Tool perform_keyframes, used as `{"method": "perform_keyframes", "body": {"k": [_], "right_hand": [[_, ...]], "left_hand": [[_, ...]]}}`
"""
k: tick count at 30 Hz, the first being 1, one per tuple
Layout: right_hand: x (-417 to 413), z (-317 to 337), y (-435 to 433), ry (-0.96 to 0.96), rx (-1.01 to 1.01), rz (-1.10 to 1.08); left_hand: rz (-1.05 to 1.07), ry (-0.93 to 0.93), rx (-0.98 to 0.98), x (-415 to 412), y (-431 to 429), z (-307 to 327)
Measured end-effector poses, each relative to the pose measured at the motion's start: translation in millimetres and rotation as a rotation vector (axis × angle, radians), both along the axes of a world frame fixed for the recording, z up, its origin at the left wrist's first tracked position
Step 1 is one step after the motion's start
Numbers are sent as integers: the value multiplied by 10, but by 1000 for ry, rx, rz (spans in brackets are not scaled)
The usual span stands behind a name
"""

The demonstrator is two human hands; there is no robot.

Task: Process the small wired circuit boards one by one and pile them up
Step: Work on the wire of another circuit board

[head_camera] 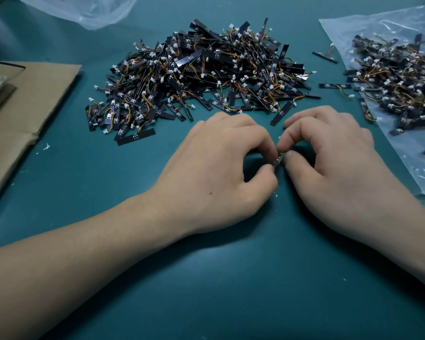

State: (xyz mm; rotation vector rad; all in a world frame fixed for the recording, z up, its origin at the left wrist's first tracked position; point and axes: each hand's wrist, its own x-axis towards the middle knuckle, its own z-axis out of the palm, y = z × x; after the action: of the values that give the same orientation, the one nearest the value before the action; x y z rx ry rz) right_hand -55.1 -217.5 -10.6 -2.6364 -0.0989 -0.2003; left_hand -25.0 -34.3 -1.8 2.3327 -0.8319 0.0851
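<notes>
Right now we pinch one board point(279, 160) between left hand point(219, 163) and right hand point(329, 158), both grips clamped on it, near desk point(231, 278) centre, pile point(201, 77) at 12 o'clock; twisting too hard could crack it.

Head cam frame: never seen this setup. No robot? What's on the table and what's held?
No machine here: a person works bare-handed, and the one camera sits on their head, looking forward and down. On the teal tabletop lies a large pile of small black wired circuit boards; a second pile sits right of it on a clear plastic bag. Flattened cardboard lies at the left. The left hand and right hand both pinch a small pale piece; it is mostly hidden.
</notes>
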Motion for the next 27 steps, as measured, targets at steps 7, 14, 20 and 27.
{"method": "perform_keyframes", "body": {"k": [7, 14, 20, 27], "right_hand": [[-17, 60, 35, -24, 145, 45], [-30, 53, 11, -86, 331, 86], [-31, 40, -17, -48, 407, 100], [-60, 65, -7, -80, 432, 162]], "left_hand": [[8, 7, -179, -9, 24, 4], [42, 127, -384, 67, 38, -4], [-3, 67, -431, 72, 44, -6], [-14, 51, -457, 100, 48, -10]]}}
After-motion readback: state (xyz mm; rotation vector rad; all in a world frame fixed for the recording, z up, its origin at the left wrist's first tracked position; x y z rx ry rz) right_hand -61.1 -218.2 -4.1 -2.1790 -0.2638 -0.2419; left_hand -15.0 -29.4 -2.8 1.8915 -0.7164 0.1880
